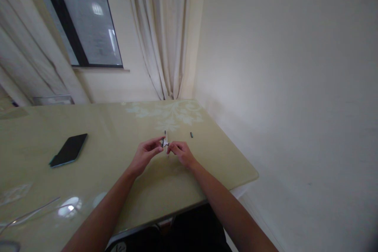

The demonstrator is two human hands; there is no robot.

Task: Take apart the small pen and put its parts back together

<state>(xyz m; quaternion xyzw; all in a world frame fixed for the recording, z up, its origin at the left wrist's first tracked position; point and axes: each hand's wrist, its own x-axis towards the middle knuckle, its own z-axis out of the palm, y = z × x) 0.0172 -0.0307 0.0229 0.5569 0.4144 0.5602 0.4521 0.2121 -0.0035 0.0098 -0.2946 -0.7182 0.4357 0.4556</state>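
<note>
Over the right half of the table, my left hand grips a small dark-and-white piece between its thumb and fingers. The piece has a thin dark bar on its left and a pale middle; it is too small to name. From the other side my right hand pinches its right end, fingers closed. A thin pale stick with a dark tip shows just behind the piece, partly hidden by it and the fingers. Right of the hands, a small dark oblong piece lies apart on the table.
A black flat tablet-like object lies on the glossy table at left. A pale cable runs at the lower left. The wall borders the table's right side; a curtain hangs behind it.
</note>
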